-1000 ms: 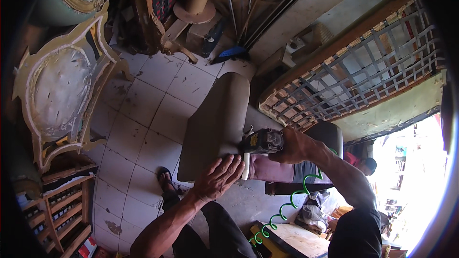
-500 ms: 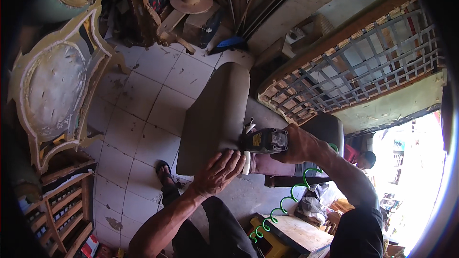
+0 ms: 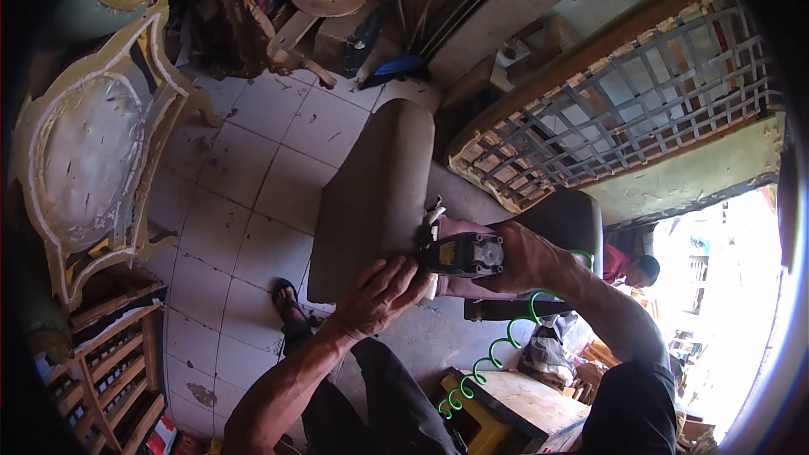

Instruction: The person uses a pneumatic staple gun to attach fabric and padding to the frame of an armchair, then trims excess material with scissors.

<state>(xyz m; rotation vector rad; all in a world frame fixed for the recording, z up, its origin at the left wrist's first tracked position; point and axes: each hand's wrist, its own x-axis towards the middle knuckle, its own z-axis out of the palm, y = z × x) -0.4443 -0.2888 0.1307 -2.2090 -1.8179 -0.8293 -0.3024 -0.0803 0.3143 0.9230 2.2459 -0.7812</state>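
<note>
Worn, pale square floor tiles (image 3: 223, 232) with dark joints and scuffs spread across a crowded room of furniture frames, brightly lit from an opening on the right.

Near the middle, the person's right hand (image 3: 524, 257) is wrapped around a black, boxy handheld tool with a yellow patch (image 3: 466, 254); its grip is hidden behind the fingers. The tool's front end meets the right edge of a smooth, grey-brown padded panel (image 3: 371, 194), which stands tilted in front of the person. The person's left hand (image 3: 379, 297) is spread flat with nothing in its grasp, fingers extended and resting on the panel's lower right corner, just beside the tool.

Under and around the tool shows mauve upholstery fabric (image 3: 459, 288), and to its right rises a dark, rounded padded part (image 3: 577, 206). A bright green coiled hose (image 3: 495, 345) hangs below the right forearm, over a wood-topped table with a yellow side (image 3: 522, 404).

Farther out, a large wooden frame laced with grey webbing (image 3: 590, 52) leans at upper right; beneath it, a person in a red top (image 3: 618, 264) bends down. On the far left stands a cream-gold carved chair frame with an oval back (image 3: 88, 147), above a brown slatted wooden frame (image 3: 114, 362).
</note>
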